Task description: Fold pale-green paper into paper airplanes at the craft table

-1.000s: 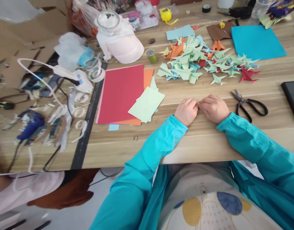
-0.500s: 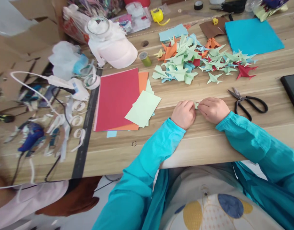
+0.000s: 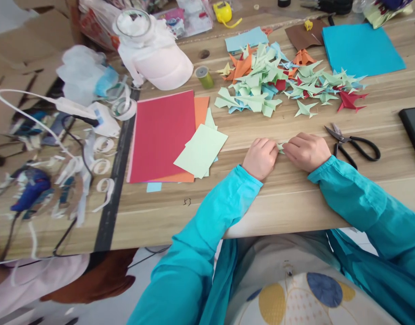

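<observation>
Between my two hands is a small folded piece of pale green paper (image 3: 281, 147), mostly hidden by the fingers. My left hand (image 3: 260, 158) pinches its left side, and my right hand (image 3: 307, 151) has its fingers closed on the right side. Both hands are low over the wooden table. Beyond them lies a heap of folded paper cranes (image 3: 261, 81), mostly pale green, with some orange, red and blue ones. Loose pale green sheets (image 3: 202, 151) rest to the left, partly over a red sheet (image 3: 163, 135) and an orange sheet (image 3: 202, 108).
Black-handled scissors (image 3: 354, 144) lie right of my right hand, near a black tablet-like device (image 3: 413, 131). Blue paper (image 3: 363, 49) sits at the back right. A thread spool (image 3: 204, 77) and a pink cap (image 3: 170, 67) stand behind the sheets. A blue glue gun (image 3: 33, 187) lies far left.
My right hand has shifted slightly to the right and upward, and a little more of the green paper shows between the hands. The whole view has moved slightly.
</observation>
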The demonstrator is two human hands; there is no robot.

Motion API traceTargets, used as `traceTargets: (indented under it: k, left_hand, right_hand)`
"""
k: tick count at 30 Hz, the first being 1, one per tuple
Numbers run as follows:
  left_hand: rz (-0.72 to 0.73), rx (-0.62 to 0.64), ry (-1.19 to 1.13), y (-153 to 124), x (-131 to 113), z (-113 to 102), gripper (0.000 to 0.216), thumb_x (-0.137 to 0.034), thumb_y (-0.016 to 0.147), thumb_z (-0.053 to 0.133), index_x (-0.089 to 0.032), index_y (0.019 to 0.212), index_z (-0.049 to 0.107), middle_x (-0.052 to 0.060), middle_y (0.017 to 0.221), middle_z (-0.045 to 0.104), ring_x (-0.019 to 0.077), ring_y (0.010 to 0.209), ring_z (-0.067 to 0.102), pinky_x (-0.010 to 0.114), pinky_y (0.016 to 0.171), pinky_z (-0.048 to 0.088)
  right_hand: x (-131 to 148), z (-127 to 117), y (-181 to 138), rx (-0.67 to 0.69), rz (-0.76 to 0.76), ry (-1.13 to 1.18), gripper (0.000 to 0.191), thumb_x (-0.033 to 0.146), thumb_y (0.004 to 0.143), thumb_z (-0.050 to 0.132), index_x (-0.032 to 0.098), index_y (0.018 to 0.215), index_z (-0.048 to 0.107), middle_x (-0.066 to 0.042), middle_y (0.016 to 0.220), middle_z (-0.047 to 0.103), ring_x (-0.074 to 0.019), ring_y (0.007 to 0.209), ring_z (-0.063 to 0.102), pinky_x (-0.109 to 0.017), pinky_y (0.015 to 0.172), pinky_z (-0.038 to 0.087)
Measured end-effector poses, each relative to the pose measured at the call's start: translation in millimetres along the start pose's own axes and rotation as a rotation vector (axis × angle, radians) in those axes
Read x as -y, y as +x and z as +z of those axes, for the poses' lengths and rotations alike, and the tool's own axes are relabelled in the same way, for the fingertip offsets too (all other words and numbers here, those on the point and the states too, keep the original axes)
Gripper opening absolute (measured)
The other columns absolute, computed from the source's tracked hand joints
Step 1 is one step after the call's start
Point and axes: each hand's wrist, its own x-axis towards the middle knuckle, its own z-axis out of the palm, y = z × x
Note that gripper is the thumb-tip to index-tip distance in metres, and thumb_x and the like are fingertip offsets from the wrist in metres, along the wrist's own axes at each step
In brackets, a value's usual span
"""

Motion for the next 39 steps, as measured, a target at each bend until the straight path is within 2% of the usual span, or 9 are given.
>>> traceTargets:
  k: [7,14,18,22,26,31,35,37,39]
  left_hand:
    - [-0.003,-0.006,-0.002,3,2,3,0.039,-0.019,0.092,0.023,-0.014,0.078,0.059,0.009,0.082,0.059,0.0202,0.079,0.047,0.036,0.069,0.032]
    - [0.01,0.005,0.006,5,1,-1,0.041,-0.021,0.093,0.022,-0.015,0.077,0.06,0.009,0.08,0.058,0.02,0.077,0.047,0.037,0.068,0.032]
    - [0.028,0.045,-0.013,5,0,-5,0.041,-0.02,0.092,0.022,-0.015,0.077,0.06,0.009,0.08,0.058,0.021,0.079,0.048,0.038,0.071,0.033]
    - [0.023,0.049,-0.011,1,-4,-8,0.037,-0.023,0.091,0.027,-0.014,0.079,0.062,0.01,0.086,0.06,0.0224,0.083,0.049,0.039,0.073,0.034]
    - [-0.042,0.009,-0.097,-2,-4,-7,0.035,-0.03,0.09,0.033,-0.014,0.083,0.063,0.011,0.092,0.061,0.0225,0.087,0.049,0.039,0.075,0.036]
    - [-0.113,-0.096,-0.21,-4,3,1,0.028,-0.031,0.087,0.043,-0.016,0.082,0.066,0.01,0.101,0.061,0.0216,0.093,0.051,0.04,0.079,0.039]
    - [-0.15,-0.171,-0.268,-5,6,8,0.018,-0.029,0.081,0.055,-0.016,0.077,0.067,0.008,0.104,0.063,0.0218,0.098,0.053,0.04,0.085,0.041]
    - [-0.158,-0.183,-0.303,-4,7,10,0.013,-0.027,0.078,0.058,-0.016,0.076,0.065,0.007,0.1,0.065,0.0218,0.097,0.054,0.04,0.086,0.041]
    - [-0.165,-0.187,-0.341,-4,8,11,0.009,-0.025,0.076,0.061,-0.016,0.076,0.064,0.007,0.095,0.067,0.0213,0.095,0.055,0.039,0.086,0.042]
  right_hand:
    - [0,-1,1,0.06,-0.01,-0.069,0.03,0.012,0.083,0.037,0.014,0.069,0.063,-0.007,0.061,0.058,-0.0142,0.056,0.042,-0.03,0.05,0.015]
    - [3,-2,2,0.047,-0.005,-0.032,0.03,0.013,0.085,0.035,0.015,0.073,0.063,-0.007,0.063,0.058,-0.0141,0.056,0.041,-0.03,0.051,0.015]
    - [-2,0,1,0.069,0.018,0.01,0.028,0.014,0.082,0.038,0.014,0.069,0.063,-0.008,0.068,0.06,-0.0155,0.061,0.043,-0.03,0.05,0.016]
    - [-9,1,-4,0.056,0.043,0.068,0.02,0.02,0.074,0.046,0.015,0.075,0.066,-0.009,0.08,0.061,-0.0194,0.073,0.046,-0.029,0.053,0.022]
    - [-12,-2,-8,0.03,0.025,0.149,0.028,0.024,0.07,0.049,0.014,0.09,0.066,-0.01,0.086,0.061,-0.0226,0.079,0.047,-0.031,0.059,0.029]
    - [-13,0,-6,-0.012,0.062,0.306,0.036,0.036,0.081,0.044,0.012,0.102,0.061,-0.011,0.091,0.061,-0.0231,0.083,0.05,-0.033,0.069,0.036]
    - [-12,10,-4,-0.06,0.141,0.271,0.051,0.048,0.079,0.05,0.011,0.114,0.053,-0.016,0.113,0.054,-0.0286,0.1,0.047,-0.038,0.078,0.036]
    - [-11,14,-4,-0.04,0.133,0.256,0.054,0.051,0.076,0.053,0.014,0.115,0.053,-0.016,0.119,0.051,-0.0309,0.105,0.045,-0.041,0.082,0.034]
    - [-9,16,-4,-0.033,0.127,0.286,0.047,0.051,0.075,0.055,0.016,0.107,0.056,-0.015,0.117,0.053,-0.0307,0.105,0.046,-0.041,0.083,0.034]
